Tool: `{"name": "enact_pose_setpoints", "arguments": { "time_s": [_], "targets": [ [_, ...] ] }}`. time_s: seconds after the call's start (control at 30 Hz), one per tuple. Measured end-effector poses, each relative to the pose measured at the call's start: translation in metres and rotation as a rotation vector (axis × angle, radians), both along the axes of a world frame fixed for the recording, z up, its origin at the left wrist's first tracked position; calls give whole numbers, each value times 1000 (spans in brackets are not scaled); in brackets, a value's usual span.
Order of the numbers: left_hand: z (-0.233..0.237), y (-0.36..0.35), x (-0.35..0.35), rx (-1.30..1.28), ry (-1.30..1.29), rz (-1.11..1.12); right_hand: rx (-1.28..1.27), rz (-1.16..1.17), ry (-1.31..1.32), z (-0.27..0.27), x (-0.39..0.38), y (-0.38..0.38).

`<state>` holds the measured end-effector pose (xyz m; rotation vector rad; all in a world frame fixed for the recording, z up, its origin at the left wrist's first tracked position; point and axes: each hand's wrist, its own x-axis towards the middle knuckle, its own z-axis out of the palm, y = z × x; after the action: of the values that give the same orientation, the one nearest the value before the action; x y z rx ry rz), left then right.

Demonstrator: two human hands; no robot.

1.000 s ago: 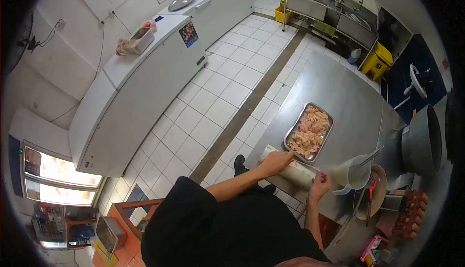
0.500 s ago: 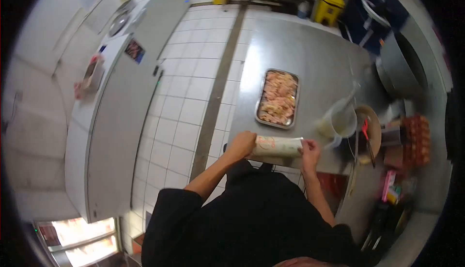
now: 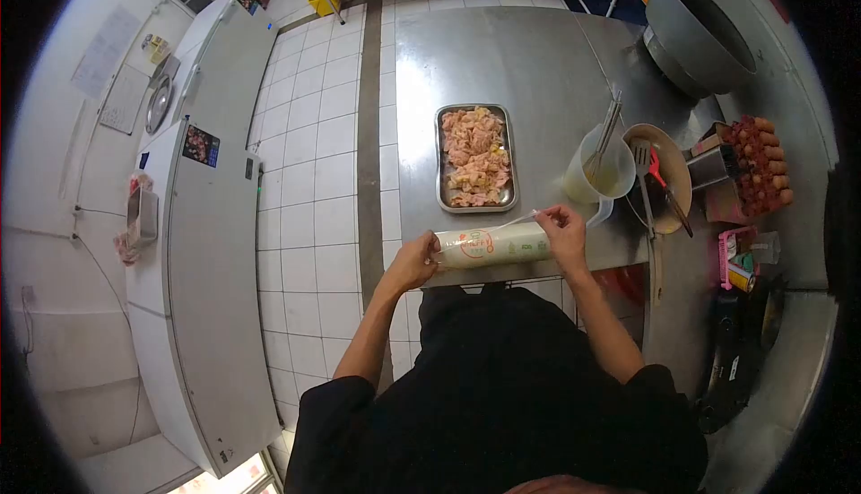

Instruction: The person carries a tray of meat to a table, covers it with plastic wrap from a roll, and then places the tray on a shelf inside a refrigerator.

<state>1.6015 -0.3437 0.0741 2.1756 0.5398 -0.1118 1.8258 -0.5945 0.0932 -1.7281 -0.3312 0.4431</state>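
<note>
A long roll in clear plastic with red and green print [image 3: 498,246] lies across the near edge of the steel table [image 3: 538,64]. My left hand [image 3: 413,263] grips the left end of the roll, fingers wrapped round it. With pinched fingers, my right hand [image 3: 561,232] holds the upper edge of the plastic wrapping near the right end. Just beyond the roll sits a metal tray [image 3: 478,209] of raw, pale pink meat pieces [image 3: 475,158]. To the right of the tray is a plastic jug [image 3: 587,176] with a whisk [image 3: 607,133] in it.
A bowl [image 3: 674,153] holding a spatula and a red-handled tool stands right of the jug. Farther right are egg trays [image 3: 758,167] and a large grey pot [image 3: 695,37]. White chest freezers [image 3: 215,270] line the left side, across a tiled floor [image 3: 305,153].
The view has shifted, so the table and tray appear farther left. My right hand has lifted an edge of the wrapping slightly. My left hand remains at the roll's left end.
</note>
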Motion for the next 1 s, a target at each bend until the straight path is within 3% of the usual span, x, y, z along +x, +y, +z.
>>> {"name": "enact_pose_setpoints", "arguments": {
  "time_s": [0.07,0.13,0.23,0.3,0.37,0.47,0.57,0.67,0.83,0.93,1.0],
  "targets": [
    [-6,-1,-4,37,-36,-42,-47,-6,-20,-8,0,-3],
    [-4,-13,-4,192,-31,56,-49,-27,-29,-16,0,-4],
    [-46,-22,-19,436,-160,196,-76,-48,28,-47,-1,-4],
    [-27,-25,-16,477,-52,273,-95,6,-15,-22,-10,1],
    [-19,-25,-19,519,-45,355,38,32,-17,-41,-6,2],
    [-6,-21,-23,474,-48,356,44,12,-68,-40,-9,5],
    [-10,-17,-36,56,-151,361,-6,21,-101,-41,-6,3],
    [-33,-20,-43,-35,-105,292,-54,29,-56,-42,-3,2],
    [-3,-29,-53,-68,0,170,-23,66,-114,-60,-1,-13],
    [-2,-36,-50,-8,205,27,20,62,-103,-66,-3,-18],
    [-23,-51,-53,521,-71,-92,63,51,-93,-63,-8,-22]
  ]
}}
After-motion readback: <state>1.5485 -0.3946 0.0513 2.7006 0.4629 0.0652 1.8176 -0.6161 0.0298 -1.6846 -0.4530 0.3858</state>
